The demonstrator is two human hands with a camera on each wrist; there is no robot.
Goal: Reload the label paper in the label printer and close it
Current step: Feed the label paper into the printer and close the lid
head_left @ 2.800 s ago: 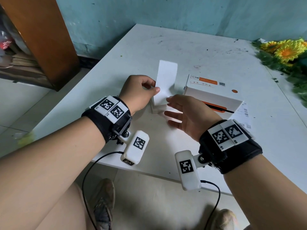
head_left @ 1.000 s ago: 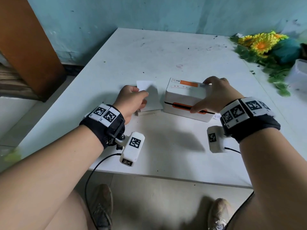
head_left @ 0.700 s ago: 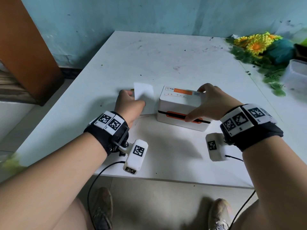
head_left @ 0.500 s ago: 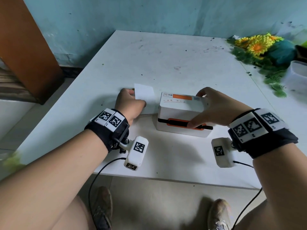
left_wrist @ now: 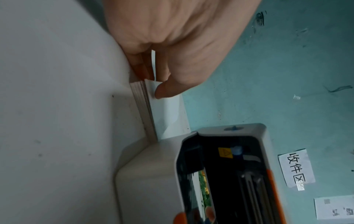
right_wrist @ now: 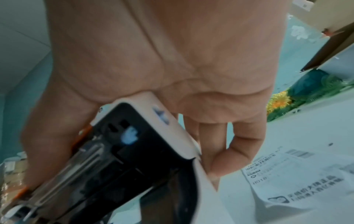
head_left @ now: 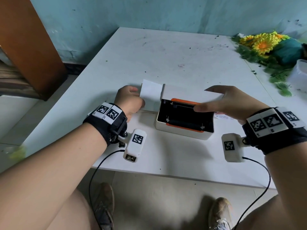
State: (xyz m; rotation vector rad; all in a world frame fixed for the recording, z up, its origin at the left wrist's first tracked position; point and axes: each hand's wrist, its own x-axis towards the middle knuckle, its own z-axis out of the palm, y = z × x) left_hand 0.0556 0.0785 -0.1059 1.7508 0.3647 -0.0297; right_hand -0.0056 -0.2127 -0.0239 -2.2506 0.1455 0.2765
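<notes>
Printer [head_left: 182, 123] open; printed slip [head_left: 221, 115] right of it, flowers [head_left: 265, 45] beyond.
Right hand [head_left: 230, 103] grips the raised lid [head_left: 187, 94]; left hand [head_left: 128, 101] pinches label paper [head_left: 152, 92] left of it.

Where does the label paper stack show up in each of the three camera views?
Head: label paper stack left of the open label printer, its top sheet lifted by the left hand.
Left wrist: centre, edge-on, pinched under the thumb.
Right wrist: not in it.
Shared landmark: the printer's orange-trimmed lid, seen in all three views.
</notes>
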